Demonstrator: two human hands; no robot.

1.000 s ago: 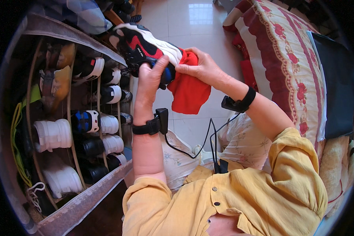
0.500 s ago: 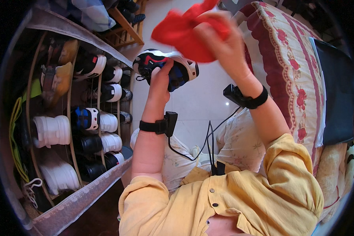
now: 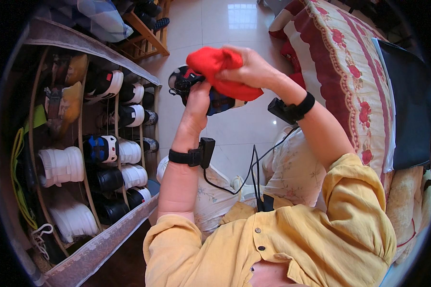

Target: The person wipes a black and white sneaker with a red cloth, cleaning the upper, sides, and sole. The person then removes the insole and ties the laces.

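A black, blue and white sneaker (image 3: 181,80) with red trim is held up in front of me over the floor. My left hand (image 3: 196,101) is closed on its near side. In my right hand (image 3: 249,69) a bunched red cloth (image 3: 225,71) is gripped, and it lies against the top of the sneaker. The cloth covers much of the shoe's middle and part of its white sole. Some of my right fingers are hidden in the cloth's folds. Both wrists wear black straps with small boxes.
On the left stands a shoe rack (image 3: 85,177) with several shoes, among them a white shoe (image 3: 61,165) and a blue-black sneaker (image 3: 99,148). A bed with a floral cover (image 3: 342,76) lies on the right. Far back is a wooden rack (image 3: 146,36). Black cables (image 3: 254,167) hang over my lap.
My right hand has come down and left with the red cloth, from above the sneaker onto it. My left hand still holds the shoe in nearly the same place.
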